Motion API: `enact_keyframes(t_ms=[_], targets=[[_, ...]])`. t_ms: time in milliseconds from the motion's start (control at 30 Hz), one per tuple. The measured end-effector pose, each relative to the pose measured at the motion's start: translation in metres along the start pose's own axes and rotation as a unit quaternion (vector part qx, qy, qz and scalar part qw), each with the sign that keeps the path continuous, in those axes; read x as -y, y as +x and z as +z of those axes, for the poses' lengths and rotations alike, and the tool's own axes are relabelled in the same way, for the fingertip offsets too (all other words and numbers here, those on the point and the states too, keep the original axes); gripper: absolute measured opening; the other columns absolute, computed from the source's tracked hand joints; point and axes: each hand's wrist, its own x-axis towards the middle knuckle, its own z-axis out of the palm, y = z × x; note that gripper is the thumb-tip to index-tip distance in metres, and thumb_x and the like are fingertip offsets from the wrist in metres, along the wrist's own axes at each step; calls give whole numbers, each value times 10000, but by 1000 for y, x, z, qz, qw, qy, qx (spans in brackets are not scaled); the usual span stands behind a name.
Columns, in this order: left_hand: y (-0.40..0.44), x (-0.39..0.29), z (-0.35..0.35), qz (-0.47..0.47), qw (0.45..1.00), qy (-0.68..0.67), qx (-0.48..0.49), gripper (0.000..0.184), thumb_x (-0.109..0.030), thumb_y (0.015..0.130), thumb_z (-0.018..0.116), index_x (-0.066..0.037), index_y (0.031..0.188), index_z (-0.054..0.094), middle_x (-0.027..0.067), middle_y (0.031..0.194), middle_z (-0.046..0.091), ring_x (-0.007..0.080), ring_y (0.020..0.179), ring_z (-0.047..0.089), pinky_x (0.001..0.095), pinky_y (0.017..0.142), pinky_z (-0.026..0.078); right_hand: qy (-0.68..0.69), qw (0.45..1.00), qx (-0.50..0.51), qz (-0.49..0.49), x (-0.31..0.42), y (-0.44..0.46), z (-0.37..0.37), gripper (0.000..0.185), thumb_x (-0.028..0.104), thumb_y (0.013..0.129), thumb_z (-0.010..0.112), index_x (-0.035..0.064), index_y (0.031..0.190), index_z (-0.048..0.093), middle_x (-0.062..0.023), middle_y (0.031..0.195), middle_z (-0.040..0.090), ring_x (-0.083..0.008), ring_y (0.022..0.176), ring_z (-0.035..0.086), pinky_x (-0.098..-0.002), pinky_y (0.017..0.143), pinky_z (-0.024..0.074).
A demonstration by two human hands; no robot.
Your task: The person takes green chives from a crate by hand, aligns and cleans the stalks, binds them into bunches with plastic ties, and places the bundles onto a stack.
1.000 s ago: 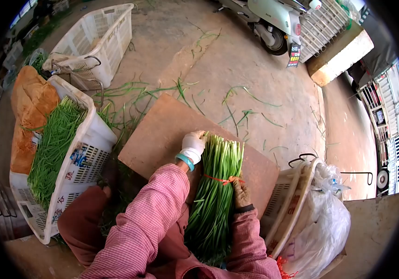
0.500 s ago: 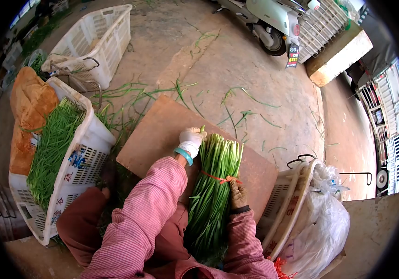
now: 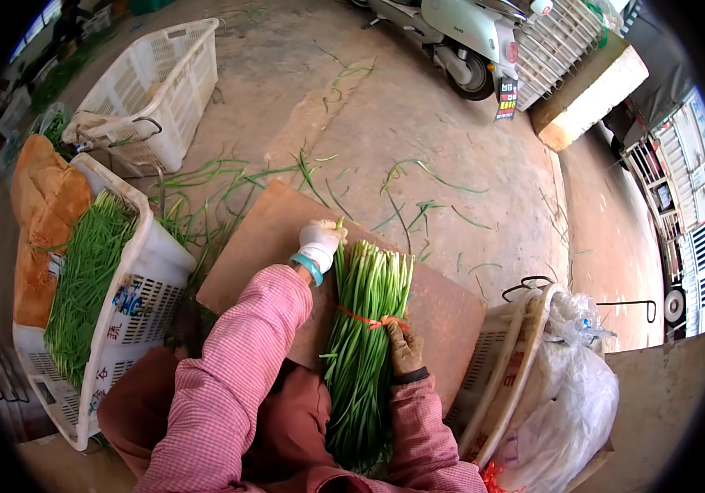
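A thick bundle of green stalks (image 3: 361, 353), pale at the cut ends, lies on a brown board (image 3: 266, 238) and reaches down over my lap. A red tie (image 3: 369, 320) runs around its middle. My left hand (image 3: 320, 238), in a white glove with a teal band at the wrist, is closed on a few stalks (image 3: 339, 259) at the bundle's upper left edge. On the right side of the bundle, beside the tie, my right hand (image 3: 405, 349) in a brownish glove has its fingers curled against the stalks and tie.
At the left, a white crate (image 3: 143, 226) holds more green stalks and brown cloth. Another white crate (image 3: 196, 49) stands behind. Loose stalks are scattered on the floor. To the right are a crate (image 3: 525, 353) with plastic bags (image 3: 570, 394) and, farther off, a scooter (image 3: 472, 33).
My left hand has drawn away to the left from the bundle's top with a few stalks. The view has shifted slightly, and my right hand has stayed at the tie.
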Motion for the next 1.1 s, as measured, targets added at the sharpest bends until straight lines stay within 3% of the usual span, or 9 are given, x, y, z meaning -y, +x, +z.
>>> enact_keyframes(t_ms=[467, 667, 767, 833, 900, 967, 1000, 1067, 1100], targets=[[71, -143, -47, 130, 984, -55, -110, 106, -94, 741, 601, -5, 798, 588, 53, 610, 577, 111, 491, 515, 236, 446, 413, -19, 1000, -10, 4, -10, -4, 8, 210, 209, 825, 539, 18, 877, 610, -11, 829, 594, -103, 798, 520, -247, 755, 395], [-23, -298, -261, 331, 849, 290, -293, 249, -255, 784, 537, -55, 907, 618, 38, 816, 620, 127, 714, 546, 243, 715, 426, 7, 1000, 22, 17, -8, -1, 7, 177, 165, 827, 529, 14, 886, 601, -37, 853, 598, -132, 810, 538, -261, 768, 408], [-96, -353, -437, 335, 868, 119, -347, 351, -291, 787, 562, -19, 1008, 566, 60, 881, 619, 96, 809, 545, 216, 767, 403, -8, 999, 28, 16, -12, 2, 5, 179, 174, 822, 539, 22, 890, 606, -21, 843, 592, -116, 816, 519, -250, 780, 390], [-151, -359, -539, 366, 809, 142, -437, 327, -317, 781, 558, -56, 973, 601, 11, 822, 619, 142, 795, 548, 235, 724, 402, 11, 999, 25, 42, -14, 3, 4, 177, 176, 820, 543, 27, 888, 611, -9, 843, 589, -108, 818, 509, -243, 788, 380], [-199, -342, -581, 89, 667, 535, -510, 365, -303, 757, 582, -47, 1018, 569, 52, 915, 605, 188, 903, 532, 292, 787, 398, 10, 1000, 14, 2, -18, 6, 5, 201, 197, 825, 538, 17, 868, 615, -11, 818, 601, -96, 776, 530, -233, 740, 407], [-233, -285, -442, 60, 205, 793, -571, 439, -308, 722, 606, -38, 1061, 536, 107, 1008, 566, 243, 964, 510, 345, 787, 403, 19, 999, 32, 17, -12, 7, 5, 205, 202, 827, 535, 19, 868, 616, -12, 823, 602, -94, 776, 530, -235, 737, 407], [-226, -250, -400, 141, 281, 784, -535, 457, -340, 725, 594, -35, 1058, 535, 106, 995, 567, 237, 938, 516, 344, 778, 410, 41, 998, 37, 32, -9, 7, 6, 211, 207, 832, 528, 20, 875, 616, -11, 824, 601, -90, 771, 529, -231, 732, 407], [-178, -159, -312, 175, 743, 586, -272, 498, -404, 729, 571, -28, 1053, 531, 106, 969, 569, 225, 887, 529, 341, 759, 423, 28, 998, 38, 29, -11, 6, 4, 205, 190, 832, 526, 12, 886, 612, -17, 832, 602, -100, 777, 530, -231, 743, 405], [-155, -106, -270, 82, 866, 478, -117, 522, -436, 731, 560, -25, 1051, 529, 106, 955, 570, 219, 862, 535, 340, 750, 429, 11, 999, 37, 28, -12, 7, 3, 199, 172, 832, 525, 3, 896, 608, -24, 840, 603, -111, 784, 531, -232, 754, 403]])
